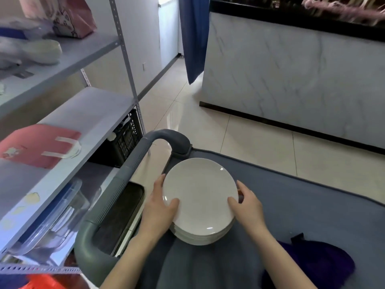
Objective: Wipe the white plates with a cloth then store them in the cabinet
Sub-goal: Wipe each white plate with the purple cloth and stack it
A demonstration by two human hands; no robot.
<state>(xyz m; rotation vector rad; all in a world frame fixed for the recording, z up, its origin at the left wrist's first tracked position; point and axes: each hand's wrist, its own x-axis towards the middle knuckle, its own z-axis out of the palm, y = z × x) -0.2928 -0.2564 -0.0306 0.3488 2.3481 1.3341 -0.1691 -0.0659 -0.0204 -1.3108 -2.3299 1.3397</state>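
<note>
Gripping the stack of white plates (200, 197) from both sides, the left hand (159, 207) and right hand (249, 207) each curl a thumb over the top rim. Whether they hold 1 plate or several is unclear. The stack sits on the grey cart (291, 205), with the purple cloth (316, 265) near and unheld. Storing looks wholly ahead — whether any wiping is done cannot be judged.

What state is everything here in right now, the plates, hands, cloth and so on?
top plate: on the stack, gripped at both sides.
plate stack: resting on the grey cart.
left hand: grips top plate's rim.
right hand: grips top plate's rim.
purple cloth: lying crumpled, untouched.
</note>
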